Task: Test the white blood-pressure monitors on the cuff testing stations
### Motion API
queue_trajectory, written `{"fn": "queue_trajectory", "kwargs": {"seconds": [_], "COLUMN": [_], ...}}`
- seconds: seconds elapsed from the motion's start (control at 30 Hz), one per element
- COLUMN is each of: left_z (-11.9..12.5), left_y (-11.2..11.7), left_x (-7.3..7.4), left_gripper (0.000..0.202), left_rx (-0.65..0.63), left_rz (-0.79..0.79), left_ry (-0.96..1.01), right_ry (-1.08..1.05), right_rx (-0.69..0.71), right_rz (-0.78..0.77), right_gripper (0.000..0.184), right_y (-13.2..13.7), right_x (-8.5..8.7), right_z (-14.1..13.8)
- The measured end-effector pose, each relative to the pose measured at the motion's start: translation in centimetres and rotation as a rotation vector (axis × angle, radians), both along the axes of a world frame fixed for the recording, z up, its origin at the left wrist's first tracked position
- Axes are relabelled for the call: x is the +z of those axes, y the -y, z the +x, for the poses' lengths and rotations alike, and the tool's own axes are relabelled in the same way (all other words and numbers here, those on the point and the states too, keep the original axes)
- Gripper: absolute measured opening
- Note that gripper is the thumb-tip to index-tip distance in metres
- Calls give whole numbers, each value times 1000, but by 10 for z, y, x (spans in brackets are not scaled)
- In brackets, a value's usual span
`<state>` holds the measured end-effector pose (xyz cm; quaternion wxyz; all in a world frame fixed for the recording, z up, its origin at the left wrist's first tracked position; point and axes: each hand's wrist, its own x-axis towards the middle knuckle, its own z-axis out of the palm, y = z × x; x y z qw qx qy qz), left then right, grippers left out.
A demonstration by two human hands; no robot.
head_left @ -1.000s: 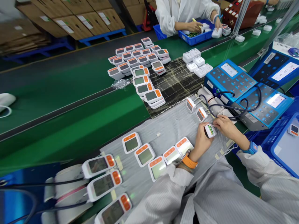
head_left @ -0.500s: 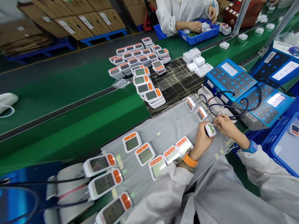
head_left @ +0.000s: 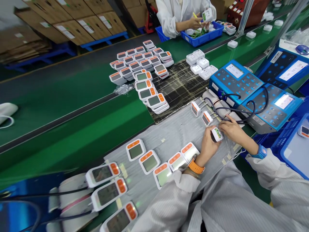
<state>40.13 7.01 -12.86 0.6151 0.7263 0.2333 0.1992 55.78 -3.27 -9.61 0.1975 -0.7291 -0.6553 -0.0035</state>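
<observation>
My left hand (head_left: 208, 144), with an orange watch strap at the wrist, is closed around a small white blood pressure monitor (head_left: 217, 134). Its battery compartment faces up, with green batteries showing. At the monitor's far right edge, my right hand (head_left: 231, 130) has its fingertips pressed together; what they pinch is hidden. Just beyond sit two small monitors, one (head_left: 195, 109) and another (head_left: 207, 118), standing on edge with thin tubes at their right. Left of my left wrist lie larger white monitors with orange buttons, such as one (head_left: 162, 174) beside my sleeve.
Blue test boxes (head_left: 236, 74) with black hoses stand at the right, near wrapped cuffs (head_left: 218, 104). Stacked monitors (head_left: 138, 61) and small white units (head_left: 202, 62) cover the far bench. A co-worker's hands hold a white unit (head_left: 207, 15) over a blue bin (head_left: 202, 37).
My right hand has shifted slightly left and its index finger has lifted. My left hand keeps the monitor in place. The co-worker has raised a white unit from the bin.
</observation>
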Motion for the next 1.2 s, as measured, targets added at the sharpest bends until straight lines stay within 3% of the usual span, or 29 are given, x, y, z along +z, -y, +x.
{"fn": "queue_trajectory", "kwargs": {"seconds": [0.23,0.43,0.63,0.83,1.2], "left_z": [-1,0,0,-2,-3], "left_y": [-1,0,1,2,2], "left_x": [-3,-8,-4,-5,-6], "left_gripper": [75,76,74,72,71], "left_rx": [7,18,34,47,37], "left_rz": [-3,-43,-63,-94,-94], "left_ry": [18,74,76,61,66], "right_ry": [119,216,178,95,133], "right_rx": [8,27,58,138,134], "right_rz": [-65,-40,-18,69,26], "right_gripper": [23,27,29,20,24], "right_y": [-2,-5,-5,13,15], "right_x": [9,6,4,9,10], "right_z": [3,3,6,11,8]}}
